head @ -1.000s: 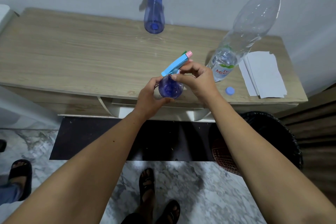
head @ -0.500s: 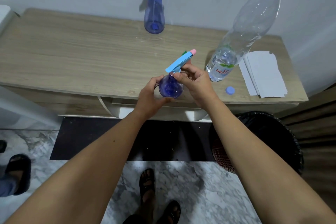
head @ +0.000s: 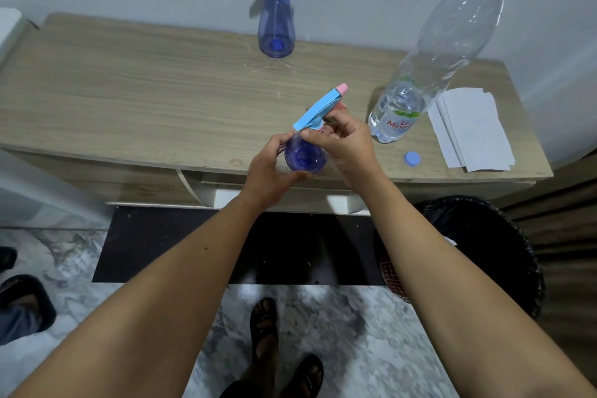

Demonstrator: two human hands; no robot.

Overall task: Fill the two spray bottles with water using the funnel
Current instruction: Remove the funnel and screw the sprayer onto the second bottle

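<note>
A small blue spray bottle (head: pixel 305 157) stands near the front edge of the wooden table (head: pixel 145 100). My left hand (head: pixel 271 171) grips its body. My right hand (head: pixel 344 142) pinches the collar under its light blue spray head (head: pixel 318 110), which has a pink nozzle. A second blue spray bottle (head: pixel 276 29) with a white and blue trigger stands at the back by the wall. A large clear water bottle (head: pixel 429 52), uncapped and holding little water, stands to the right. No funnel is in view.
A blue bottle cap (head: pixel 412 159) lies near the table's front right edge, beside a stack of white paper sheets (head: pixel 470 128). A black bin (head: pixel 484 249) stands on the floor at the right. A dark mat and sandalled feet are below.
The spray head has turned a little under my right hand, its pink nozzle swinging further right and away. My left hand keeps its hold on the bottle.
</note>
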